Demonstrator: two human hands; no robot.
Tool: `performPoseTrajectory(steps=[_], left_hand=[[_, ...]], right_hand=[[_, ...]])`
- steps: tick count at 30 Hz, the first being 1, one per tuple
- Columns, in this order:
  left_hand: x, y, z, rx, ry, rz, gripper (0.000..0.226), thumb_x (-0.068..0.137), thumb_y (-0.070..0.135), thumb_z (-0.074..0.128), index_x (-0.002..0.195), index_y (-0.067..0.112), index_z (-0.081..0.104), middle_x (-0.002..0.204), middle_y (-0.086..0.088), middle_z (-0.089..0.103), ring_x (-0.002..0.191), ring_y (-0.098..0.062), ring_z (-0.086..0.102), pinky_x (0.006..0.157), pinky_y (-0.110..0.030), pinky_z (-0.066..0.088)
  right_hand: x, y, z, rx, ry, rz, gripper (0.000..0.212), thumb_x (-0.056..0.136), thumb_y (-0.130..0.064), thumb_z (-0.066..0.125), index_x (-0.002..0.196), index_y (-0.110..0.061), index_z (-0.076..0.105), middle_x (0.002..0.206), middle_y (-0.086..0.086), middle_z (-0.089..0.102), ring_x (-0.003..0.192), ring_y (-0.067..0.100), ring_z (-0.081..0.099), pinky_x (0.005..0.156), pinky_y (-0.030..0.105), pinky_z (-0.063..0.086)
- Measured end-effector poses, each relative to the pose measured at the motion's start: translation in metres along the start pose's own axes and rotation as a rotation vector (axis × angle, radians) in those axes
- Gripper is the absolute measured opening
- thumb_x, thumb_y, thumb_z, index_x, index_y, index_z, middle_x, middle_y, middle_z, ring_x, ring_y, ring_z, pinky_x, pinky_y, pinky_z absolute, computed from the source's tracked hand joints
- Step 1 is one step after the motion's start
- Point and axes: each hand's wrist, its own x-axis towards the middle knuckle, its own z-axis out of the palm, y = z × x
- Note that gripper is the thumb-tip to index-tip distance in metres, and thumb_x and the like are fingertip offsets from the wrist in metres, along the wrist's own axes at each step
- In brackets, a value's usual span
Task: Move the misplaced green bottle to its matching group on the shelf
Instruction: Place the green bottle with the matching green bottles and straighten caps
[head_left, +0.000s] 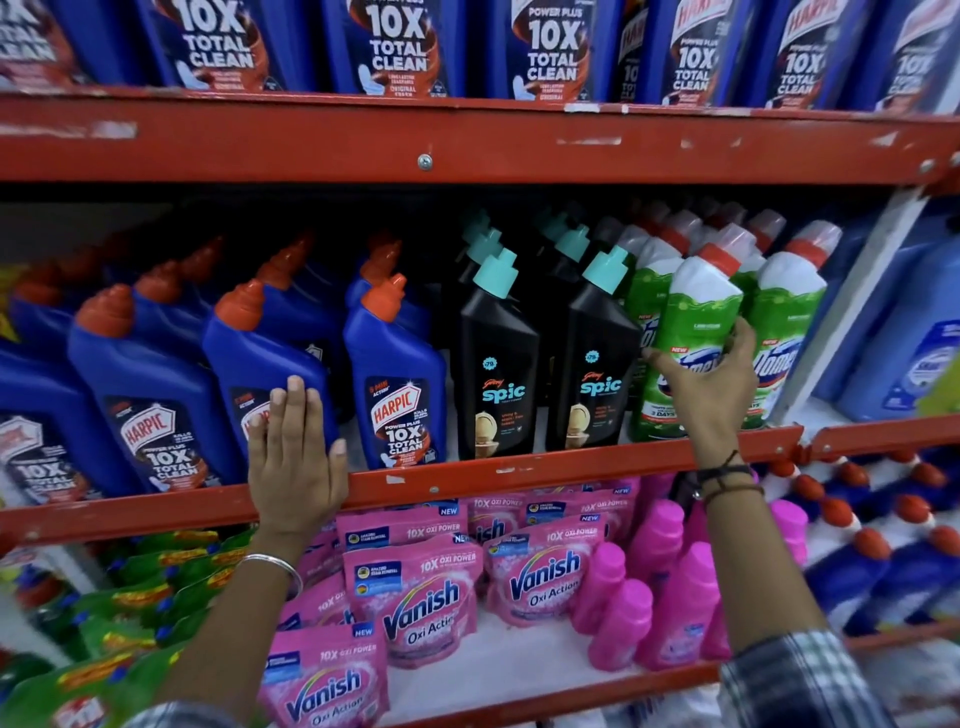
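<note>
A green bottle (693, 322) with a white shoulder and red cap stands at the front of the middle shelf, among other green bottles (784, 322) of the same kind. My right hand (714, 384) wraps around its lower front, fingers curled on both sides of the label. My left hand (296, 457) lies flat with fingers spread against a blue Harpic bottle (270, 364) and the red shelf rail (467, 473), holding nothing.
Two black Spic bottles (496, 374) with teal caps stand between the blue and green groups. Blue Harpic bottles fill the top shelf (395, 47). Pink Vanish pouches (415, 597) and pink bottles (660, 587) sit on the shelf below. Pale blue jugs (914, 353) stand at right.
</note>
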Motion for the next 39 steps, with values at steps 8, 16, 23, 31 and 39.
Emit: performPoseTrajectory(steps=[8, 16, 23, 31, 39], left_hand=[[-0.001, 0.0, 0.001, -0.004, -0.019, -0.009, 0.064, 0.095, 0.027, 0.034, 0.151, 0.004, 0.013, 0.161, -0.005, 0.003, 0.148, -0.021, 0.005, 0.121, -0.039, 0.002], [0.024, 0.014, -0.026, -0.247, -0.048, -0.054, 0.046, 0.1, 0.026, 0.034, 0.139, 0.002, 0.034, 0.16, 0.0, 0.009, 0.148, -0.02, 0.009, 0.12, -0.044, 0.009], [0.137, 0.033, -0.058, -0.785, -0.234, -0.344, 0.049, 0.095, 0.022, 0.058, 0.136, 0.002, 0.041, 0.132, -0.007, 0.048, 0.122, -0.014, 0.048, 0.103, -0.014, 0.035], [0.16, 0.028, -0.055, -0.835, -0.501, -0.514, 0.04, 0.088, 0.023, 0.069, 0.124, 0.01, 0.059, 0.105, 0.011, 0.055, 0.103, -0.002, 0.049, 0.079, 0.002, 0.033], [0.165, 0.016, -0.053, -0.917, -0.564, -0.497, 0.035, 0.085, 0.016, 0.071, 0.12, 0.01, 0.064, 0.114, 0.0, 0.067, 0.109, -0.012, 0.06, 0.098, -0.027, 0.046]], right_hand=[[-0.005, 0.013, 0.002, -0.111, 0.002, -0.086, 0.09, 0.069, -0.059, 0.073, 0.139, -0.015, 0.036, 0.137, 0.009, 0.051, 0.126, 0.027, 0.046, 0.104, 0.046, 0.042], [-0.044, -0.013, 0.0, 0.031, 0.208, -0.29, 0.055, 0.088, -0.046, 0.061, 0.123, -0.006, 0.046, 0.123, 0.013, 0.05, 0.116, 0.027, 0.047, 0.098, 0.045, 0.043], [-0.075, -0.112, 0.035, 0.299, -0.412, -0.377, 0.053, 0.088, -0.028, 0.066, 0.132, -0.007, 0.044, 0.121, 0.004, 0.056, 0.109, 0.011, 0.055, 0.093, 0.019, 0.045], [-0.054, -0.127, 0.076, 0.267, -0.655, -0.222, 0.033, 0.09, -0.03, 0.062, 0.114, -0.007, 0.063, 0.102, 0.002, 0.071, 0.097, 0.01, 0.065, 0.079, 0.017, 0.046], [-0.062, -0.132, 0.079, 0.279, -0.521, -0.199, 0.029, 0.086, -0.026, 0.068, 0.099, 0.001, 0.066, 0.072, -0.003, 0.064, 0.07, 0.01, 0.06, 0.067, 0.03, 0.046]])
